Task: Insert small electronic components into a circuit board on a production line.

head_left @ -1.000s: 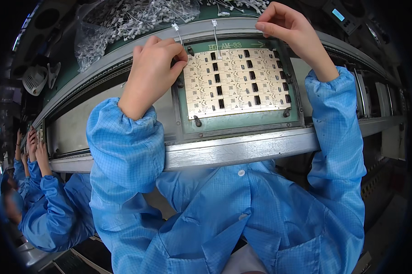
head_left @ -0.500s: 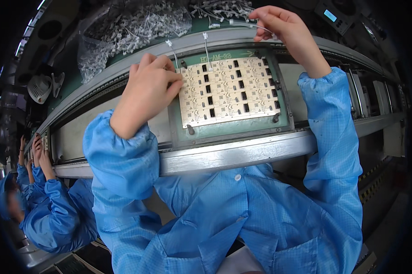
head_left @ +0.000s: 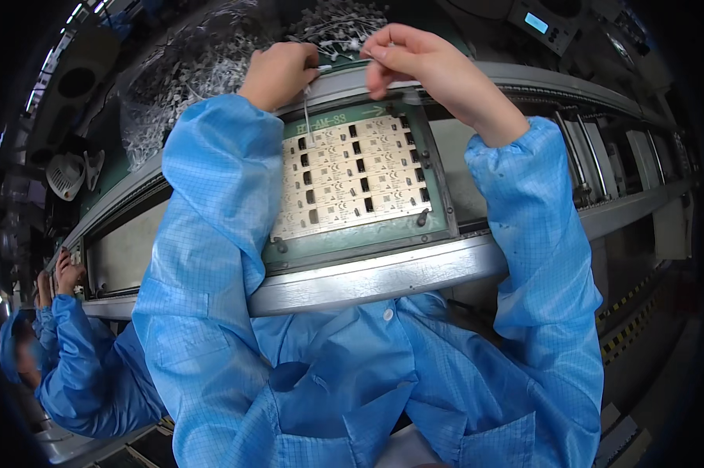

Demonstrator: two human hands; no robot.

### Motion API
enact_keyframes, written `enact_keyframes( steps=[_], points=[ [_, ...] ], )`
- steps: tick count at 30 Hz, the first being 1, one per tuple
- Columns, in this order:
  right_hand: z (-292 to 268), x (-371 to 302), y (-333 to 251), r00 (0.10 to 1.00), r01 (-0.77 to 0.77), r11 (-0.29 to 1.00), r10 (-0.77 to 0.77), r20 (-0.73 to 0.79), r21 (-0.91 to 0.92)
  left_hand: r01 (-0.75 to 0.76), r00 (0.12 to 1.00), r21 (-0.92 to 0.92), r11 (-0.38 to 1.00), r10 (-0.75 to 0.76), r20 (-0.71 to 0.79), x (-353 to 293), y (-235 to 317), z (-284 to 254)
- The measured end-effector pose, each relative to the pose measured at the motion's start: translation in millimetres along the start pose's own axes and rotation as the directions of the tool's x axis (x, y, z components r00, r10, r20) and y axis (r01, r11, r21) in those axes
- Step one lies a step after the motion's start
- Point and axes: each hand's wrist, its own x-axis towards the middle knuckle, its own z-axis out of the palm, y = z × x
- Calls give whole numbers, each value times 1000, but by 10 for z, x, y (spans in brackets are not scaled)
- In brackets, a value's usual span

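Past the far edge of the panel, my left hand [head_left: 280,76] is closed, its fingertips pinching a small white wire lead end [head_left: 324,69]. My right hand [head_left: 426,72] pinches a thin white wire lead between thumb and forefinger; the lower fingers are blurred. Below both hands lies a panel of cream circuit boards [head_left: 344,183] with rows of black parts, held in a green carrier [head_left: 352,249]. Another white wire lead [head_left: 306,113] runs from the panel's far left part up over the rail beside my left hand. My left sleeve covers the panel's left edge.
Behind the rail lie a heap of white wire leads [head_left: 332,27] and a clear plastic bag [head_left: 188,86] full of them. A metal front rail [head_left: 383,279] borders the conveyor. At far left stands a white fan-like device [head_left: 65,173]; a co-worker in blue [head_left: 94,382] works beyond.
My left hand has moved from the panel's left edge up toward the heap. My right hand has come left toward it. The carrier appears further left, and my left sleeve now covers its left side.
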Motion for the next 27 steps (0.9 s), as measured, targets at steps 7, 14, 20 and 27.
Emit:
enact_keyframes(
  steps=[7, 14, 20, 27],
  points=[
    [51, -102, -21, 991, -72, 996, 66, -120, -44, -49, 993, -36, 998, 45, -112, 33, -70, -14],
    [-93, 50, 172, 987, -2, 978, -31, -155, -207, 109, 891, -469, 876, -296, -345, -124, -235, -380],
    [-128, 63, 74, 925, 202, 851, -328, -190, -485, -60, 882, -741, 669, -312, -353, -575, -611, -411],
    [198, -190, 128, 921, 282, 669, -390, -1, -687, -163, 809, -96, 982, 77, -583, -1426, 154, -457]
  ],
)
